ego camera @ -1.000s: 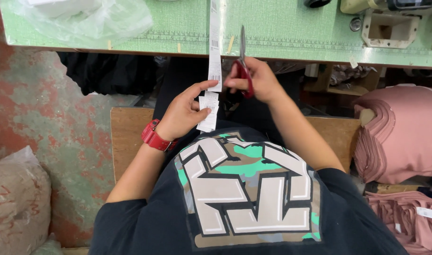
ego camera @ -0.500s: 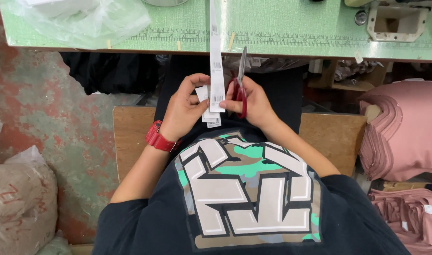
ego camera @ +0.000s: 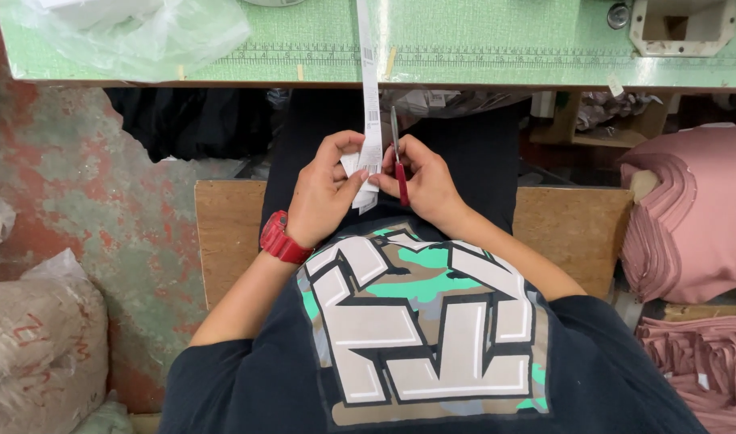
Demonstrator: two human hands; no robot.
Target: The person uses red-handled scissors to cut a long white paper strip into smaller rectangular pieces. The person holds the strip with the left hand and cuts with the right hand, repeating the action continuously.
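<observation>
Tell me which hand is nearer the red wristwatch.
Left. The left hand is right beside the red wristwatch, worn on its own wrist; the right hand is farther off, holding scissors.

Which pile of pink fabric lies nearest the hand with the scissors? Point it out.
The large upper stack of folded pink fabric, beside the wooden bench, is nearest the right hand. The other pink pile lies lower, by the picture's corner.

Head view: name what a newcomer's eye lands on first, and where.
At centre, the left hand pinches a long white label strip that hangs down from the green table, while the right hand holds red-handled scissors beside it. A red wristwatch circles the left wrist; folded pink fabric is stacked at right.
</observation>
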